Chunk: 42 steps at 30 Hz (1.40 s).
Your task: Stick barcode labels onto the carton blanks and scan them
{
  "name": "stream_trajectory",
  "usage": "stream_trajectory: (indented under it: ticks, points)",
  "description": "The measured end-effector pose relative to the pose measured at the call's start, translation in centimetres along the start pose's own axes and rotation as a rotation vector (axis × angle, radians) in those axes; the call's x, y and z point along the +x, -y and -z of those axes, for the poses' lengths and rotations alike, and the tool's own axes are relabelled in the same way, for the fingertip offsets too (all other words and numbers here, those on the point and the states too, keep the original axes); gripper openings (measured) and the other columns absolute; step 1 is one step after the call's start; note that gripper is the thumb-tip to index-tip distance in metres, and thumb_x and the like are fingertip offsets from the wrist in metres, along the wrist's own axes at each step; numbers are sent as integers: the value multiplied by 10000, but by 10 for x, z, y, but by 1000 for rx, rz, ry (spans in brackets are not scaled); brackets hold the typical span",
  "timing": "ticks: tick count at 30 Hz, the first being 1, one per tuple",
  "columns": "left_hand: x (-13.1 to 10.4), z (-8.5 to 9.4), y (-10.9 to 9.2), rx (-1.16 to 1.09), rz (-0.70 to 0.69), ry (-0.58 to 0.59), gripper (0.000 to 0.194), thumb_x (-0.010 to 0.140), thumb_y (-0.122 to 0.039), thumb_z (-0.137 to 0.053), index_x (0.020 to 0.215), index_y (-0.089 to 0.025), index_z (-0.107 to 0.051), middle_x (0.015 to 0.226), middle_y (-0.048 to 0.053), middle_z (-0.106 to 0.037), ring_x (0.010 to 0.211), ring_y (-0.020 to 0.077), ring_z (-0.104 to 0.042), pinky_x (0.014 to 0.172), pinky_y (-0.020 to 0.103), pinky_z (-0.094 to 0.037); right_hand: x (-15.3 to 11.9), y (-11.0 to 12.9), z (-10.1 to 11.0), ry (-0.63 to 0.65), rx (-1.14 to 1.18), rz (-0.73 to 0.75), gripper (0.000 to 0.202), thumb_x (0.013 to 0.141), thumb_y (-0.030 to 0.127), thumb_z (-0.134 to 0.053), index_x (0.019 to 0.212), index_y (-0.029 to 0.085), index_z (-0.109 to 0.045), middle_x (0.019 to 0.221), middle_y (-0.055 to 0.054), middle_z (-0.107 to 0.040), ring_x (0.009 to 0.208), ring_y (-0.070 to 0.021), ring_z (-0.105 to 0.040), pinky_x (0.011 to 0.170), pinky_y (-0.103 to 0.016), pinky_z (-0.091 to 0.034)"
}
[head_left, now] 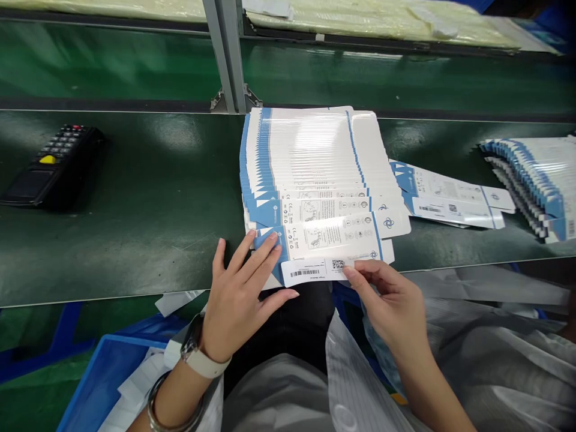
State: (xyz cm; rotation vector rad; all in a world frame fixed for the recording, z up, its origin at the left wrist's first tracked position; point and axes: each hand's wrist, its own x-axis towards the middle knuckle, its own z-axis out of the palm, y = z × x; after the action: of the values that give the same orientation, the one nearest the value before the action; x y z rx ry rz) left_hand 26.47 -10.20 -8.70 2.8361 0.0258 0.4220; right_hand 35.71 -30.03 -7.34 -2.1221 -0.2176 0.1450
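A fanned stack of flat white-and-blue cartons [310, 150] lies on the green bench, its front edge close to me. On the nearest carton [330, 237], my left hand [245, 288] rests with fingers spread over the blue end. My right hand [389, 300] pinches the right end of a white barcode label [310, 272] between thumb and fingers. The label lies along the lower edge of that carton; whether it is fully stuck down I cannot tell.
A few labelled flat cartons [454, 195] lie right of the stack, with another fanned pile [535, 180] beyond. A black handheld scanner [51, 165] sits at the left. A metal post [227, 60] rises behind. Below the bench, a blue bin [90, 384] holds white paper.
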Motion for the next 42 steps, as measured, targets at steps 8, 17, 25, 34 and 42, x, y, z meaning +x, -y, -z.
stream_trajectory:
  ticks: [8,17,25,34,42]
  points:
    - [1,-1,0,-36,28,-3,506,815,-391,-533,1276,-220,-412,1346,-7,-440,1301,252,-309,1087,555,-169,0,1,0,-13,-22,12,99,729,312,-656,731,214,-646,689,2,-658,611,-138,-591,551,-245,-483]
    - [1,-2,-1,-68,63,-26,442,824,-295,-538,1251,-241,-439,1330,-23,-459,1300,237,-315,1091,548,-173,-1,0,-1,-29,-15,18,85,726,303,-662,741,220,-652,715,2,-667,644,-145,-604,569,-252,-491]
    - [2,-3,-2,-79,72,-33,430,829,-279,-528,1250,-256,-442,1319,-11,-471,1292,247,-328,1089,552,-166,-2,2,0,-21,-33,36,71,731,294,-660,742,224,-651,711,8,-665,637,-137,-600,566,-243,-495]
    - [2,-3,-2,-68,76,-42,419,822,-265,-541,1233,-253,-459,1310,-22,-483,1289,235,-335,1090,543,-179,-1,2,1,-5,-46,51,60,736,279,-658,757,224,-650,722,7,-666,643,-137,-601,572,-244,-495]
    - [2,-4,-2,-78,78,-46,415,825,-265,-532,1234,-262,-464,1302,-1,-492,1282,250,-347,1080,551,-187,1,6,1,-8,-55,42,107,737,310,-646,738,203,-648,702,-11,-663,631,-160,-601,538,-268,-478]
